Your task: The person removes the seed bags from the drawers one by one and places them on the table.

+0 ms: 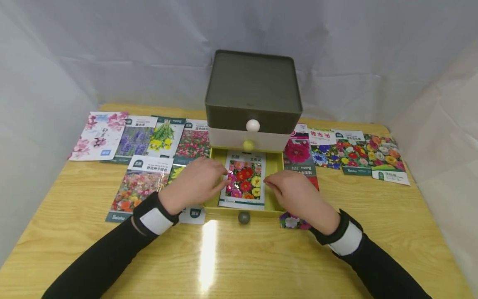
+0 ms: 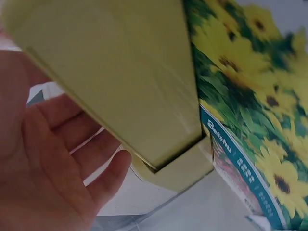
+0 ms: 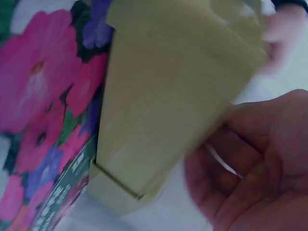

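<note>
A yellow-green drawer (image 1: pixel 274 203) stands pulled out of a small cabinet (image 1: pixel 254 85). Over its floor lies a seed packet (image 1: pixel 244 178) with red, pink and yellow flowers, face up. My left hand (image 1: pixel 196 180) pinches the packet's left edge with thumb and forefinger. At the right edge my right hand (image 1: pixel 298 195) pinches with its fingertips. In the left wrist view, the other fingers (image 2: pixel 96 149) hang loosely beside the drawer wall (image 2: pixel 120 86). The right wrist view shows curled fingers (image 3: pixel 207 178) by the opposite wall; the pinch itself is hidden there.
Left of the cabinet lie several seed packets, among them a wildflower one (image 1: pixel 143 189) and a pink blossom one (image 1: pixel 98 135). More lie on the right, including a mixed-flower packet (image 1: pixel 388 155). A grey knob (image 1: pixel 244 217) sticks out from the drawer front.
</note>
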`<act>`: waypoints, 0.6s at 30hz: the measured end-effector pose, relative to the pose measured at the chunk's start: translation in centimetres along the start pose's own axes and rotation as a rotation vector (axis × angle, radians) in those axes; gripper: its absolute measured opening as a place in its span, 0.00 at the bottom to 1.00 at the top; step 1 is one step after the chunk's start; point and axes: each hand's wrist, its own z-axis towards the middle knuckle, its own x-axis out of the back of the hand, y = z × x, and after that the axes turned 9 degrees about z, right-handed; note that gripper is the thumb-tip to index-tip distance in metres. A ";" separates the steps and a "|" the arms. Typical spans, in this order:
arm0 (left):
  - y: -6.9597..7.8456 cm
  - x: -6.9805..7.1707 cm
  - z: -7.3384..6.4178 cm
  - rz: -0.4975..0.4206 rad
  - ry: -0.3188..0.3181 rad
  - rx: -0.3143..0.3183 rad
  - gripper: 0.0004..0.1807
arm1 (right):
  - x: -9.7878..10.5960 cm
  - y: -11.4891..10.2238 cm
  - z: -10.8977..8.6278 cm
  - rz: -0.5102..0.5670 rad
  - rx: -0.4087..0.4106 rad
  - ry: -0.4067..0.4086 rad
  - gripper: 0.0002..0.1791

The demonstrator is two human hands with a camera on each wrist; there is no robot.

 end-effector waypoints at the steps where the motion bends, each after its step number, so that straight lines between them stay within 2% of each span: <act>1: 0.0 -0.1 0.0 0.037 -0.008 -0.016 0.14 | -0.4 -0.2 0.3 -0.047 0.028 -0.018 0.08; 4: 0.0 -0.5 0.1 0.118 -0.043 -0.056 0.13 | -1.5 -0.5 0.9 -0.206 0.086 -0.070 0.07; 7: 0.0 -0.6 0.1 0.143 -0.066 -0.077 0.14 | -2.2 -0.7 1.3 -0.288 0.082 -0.105 0.06; 10: 0.1 -0.6 0.0 0.093 -0.067 -0.083 0.14 | -2.4 -0.8 1.6 -0.284 0.059 -0.125 0.06; 14: 0.2 -0.9 -0.1 0.013 -0.043 -0.082 0.12 | -2.5 -0.7 1.6 -0.229 0.054 -0.117 0.04; 16: 0.2 -1.0 -0.1 -0.030 -0.017 -0.053 0.11 | -2.6 -0.7 1.6 -0.211 0.060 -0.106 0.05; 18: 0.2 -1.2 0.0 -0.101 0.014 0.008 0.10 | -2.6 -0.7 1.6 -0.198 0.063 -0.101 0.06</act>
